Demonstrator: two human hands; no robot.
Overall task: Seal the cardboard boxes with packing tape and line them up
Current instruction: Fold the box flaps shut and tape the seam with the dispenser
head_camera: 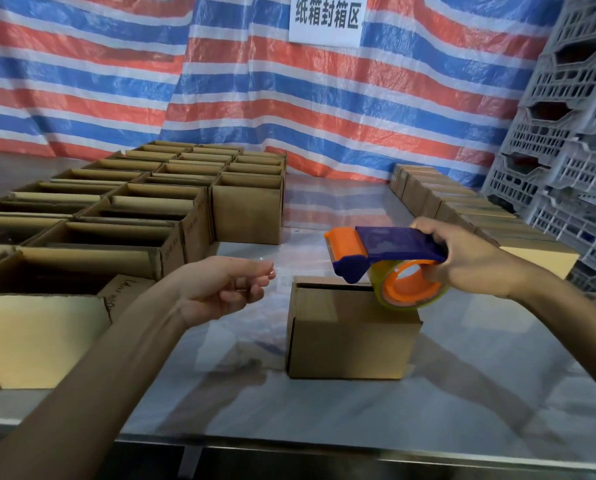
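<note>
The right hand (469,261) is gripping the tape dispenser (386,261) just above the closed cardboard box (352,334) sitting near the table's (324,410) front edge; the left hand (220,285) is hovering beside it, loosely open. Taping is seemingly starting: the next move is pressing tape along the top seam.

A lone box (352,337) stands mid-way across the table (324,414), a tape dispenser (386,258) above it. Open boxes (133,206) fill the left; closed boxes (469,209) line the right
</note>
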